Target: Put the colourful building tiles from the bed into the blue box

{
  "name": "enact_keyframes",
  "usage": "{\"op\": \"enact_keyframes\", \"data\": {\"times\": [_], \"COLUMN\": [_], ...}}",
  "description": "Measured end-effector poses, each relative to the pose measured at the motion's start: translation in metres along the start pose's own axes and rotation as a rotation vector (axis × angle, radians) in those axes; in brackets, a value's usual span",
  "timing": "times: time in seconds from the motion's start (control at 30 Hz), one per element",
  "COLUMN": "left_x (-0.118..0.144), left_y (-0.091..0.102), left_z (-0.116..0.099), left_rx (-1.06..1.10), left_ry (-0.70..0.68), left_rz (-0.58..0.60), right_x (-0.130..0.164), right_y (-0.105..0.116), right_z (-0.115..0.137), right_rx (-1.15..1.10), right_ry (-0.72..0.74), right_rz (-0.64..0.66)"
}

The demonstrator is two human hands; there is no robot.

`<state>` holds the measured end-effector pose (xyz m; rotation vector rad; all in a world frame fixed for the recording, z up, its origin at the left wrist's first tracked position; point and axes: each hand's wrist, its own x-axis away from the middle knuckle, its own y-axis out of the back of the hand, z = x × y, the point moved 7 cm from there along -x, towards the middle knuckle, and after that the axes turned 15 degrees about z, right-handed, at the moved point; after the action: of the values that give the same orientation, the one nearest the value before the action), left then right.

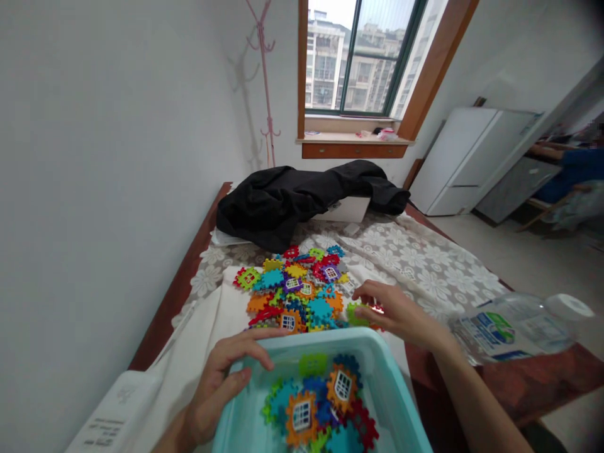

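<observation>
Nearest us, the teal bin [401,402] holds interlocking window tiles. Our left hand [221,384] rests open on its rim, gripping nothing. Our right hand [401,314] pinches a green tile [355,313] at the tile pile [297,289], just beyond the bin. The bottle [514,327] label is unreadable.

A pile of toy tiles [297,286] in orange, blue, green, red, yellow and purple, some with white window grids; a light turquoise bin [387,390] holding more tiles in the same colours; a white floral lace tablecloth [425,258] over a reddish-brown table [542,371]; a black garment [302,201]; a clear bottle [514,327] with a blue, green and white label and white cap.
</observation>
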<state>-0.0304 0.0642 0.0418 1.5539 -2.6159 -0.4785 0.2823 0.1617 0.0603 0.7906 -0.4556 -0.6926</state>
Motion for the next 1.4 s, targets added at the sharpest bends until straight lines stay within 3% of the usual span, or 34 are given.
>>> {"op": "enact_keyframes", "data": {"times": [0.1, 0.27, 0.5, 0.7, 0.9, 1.2, 1.4], "left_x": [0.000, -0.001, -0.002, -0.004, -0.006, -0.004, -0.003], "left_y": [0.000, 0.001, 0.000, 0.000, -0.001, -0.001, -0.001], "left_z": [0.005, 0.009, 0.001, -0.001, -0.004, -0.003, -0.002], "left_rx": [0.014, 0.006, 0.000, 0.017, 0.024, 0.027, -0.002], "left_ry": [-0.002, -0.015, -0.003, -0.019, -0.046, -0.051, -0.032], "left_rz": [0.013, 0.025, 0.020, 0.026, 0.043, 0.042, 0.046], "right_x": [0.003, 0.004, -0.004, -0.009, -0.009, 0.000, 0.005], "right_y": [-0.017, -0.034, -0.023, -0.009, 0.002, -0.007, -0.007], "right_z": [-0.020, -0.022, -0.033, -0.040, -0.065, -0.084, -0.087], "right_rx": [0.203, 0.291, 0.232, 0.022, 0.128, 0.160, 0.204], "right_ry": [-0.212, -0.272, -0.307, -0.157, -0.311, -0.382, -0.443], "right_rz": [0.132, 0.214, 0.198, 0.107, -0.038, 0.139, 0.170]}}
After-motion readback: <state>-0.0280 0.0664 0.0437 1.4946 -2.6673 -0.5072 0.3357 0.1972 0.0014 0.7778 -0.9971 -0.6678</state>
